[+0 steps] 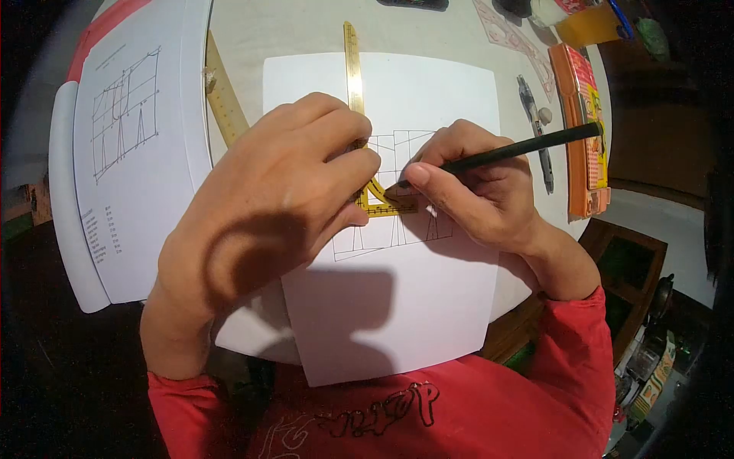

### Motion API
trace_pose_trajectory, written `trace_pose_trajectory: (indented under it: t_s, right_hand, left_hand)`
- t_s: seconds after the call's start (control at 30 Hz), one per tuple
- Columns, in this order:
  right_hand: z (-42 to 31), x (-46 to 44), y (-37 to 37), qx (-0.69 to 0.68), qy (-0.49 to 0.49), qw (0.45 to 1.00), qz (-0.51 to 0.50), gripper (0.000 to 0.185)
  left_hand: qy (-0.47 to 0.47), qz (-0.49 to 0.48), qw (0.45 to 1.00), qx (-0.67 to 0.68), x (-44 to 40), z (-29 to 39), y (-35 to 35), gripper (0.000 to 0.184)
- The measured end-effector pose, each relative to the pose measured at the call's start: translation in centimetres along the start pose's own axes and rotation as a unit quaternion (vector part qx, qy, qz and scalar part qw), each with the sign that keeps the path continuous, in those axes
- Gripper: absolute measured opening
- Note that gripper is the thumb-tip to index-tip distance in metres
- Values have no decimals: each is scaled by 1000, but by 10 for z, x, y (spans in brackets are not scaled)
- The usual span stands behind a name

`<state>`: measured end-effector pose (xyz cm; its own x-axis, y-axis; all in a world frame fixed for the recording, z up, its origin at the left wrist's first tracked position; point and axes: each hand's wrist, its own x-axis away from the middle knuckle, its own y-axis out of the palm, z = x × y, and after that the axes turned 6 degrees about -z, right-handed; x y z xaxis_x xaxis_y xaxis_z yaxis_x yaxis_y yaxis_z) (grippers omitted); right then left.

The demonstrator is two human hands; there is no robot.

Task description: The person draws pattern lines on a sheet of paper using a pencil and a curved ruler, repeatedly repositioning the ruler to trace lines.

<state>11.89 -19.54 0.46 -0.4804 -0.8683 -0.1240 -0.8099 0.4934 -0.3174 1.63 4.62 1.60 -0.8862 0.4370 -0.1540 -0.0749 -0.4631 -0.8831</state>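
Observation:
A white sheet (440, 306) with a line drawing of thin straight and slanted lines lies in front of me. My left hand (283, 183) has its fingers bent together on a yellow L-shaped ruler (353, 76), holding it against the drawing. The ruler's long arm points away from me, and its short arm with a curved inner edge lies across the lines. My right hand (478, 183) grips a black pencil (527, 147). The pencil's tip is at the ruler's curved edge, close to my left fingertips.
An open book (138, 176) with a printed diagram lies at the left, beside another yellow ruler (224, 99). At the right are a pen (536, 126), an orange box (569, 138), a clear pink-marked ruler (520, 46) and an orange drink (589, 27).

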Motion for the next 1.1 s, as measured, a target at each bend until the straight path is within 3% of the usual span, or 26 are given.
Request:
trace_pose_trajectory:
  t_s: [0.53,0.7,0.83,1.1]
  right_hand:
    - [6,0,-10,38,-35,998,-36,5]
    - [-9,-1,-3,-90,62,993,38,10]
    - [-12,-7,-8,-239,124,958,95,11]
    - [-8,-9,-9,-238,109,961,94,12]
  left_hand:
    - [5,-4,1000,-10,-2,-1,1,55]
    - [-6,-1,1000,-19,1,2,0,58]
    - [1,-11,1000,-27,5,1,-4,63]
    - [-12,-28,999,-14,7,4,-15,70]
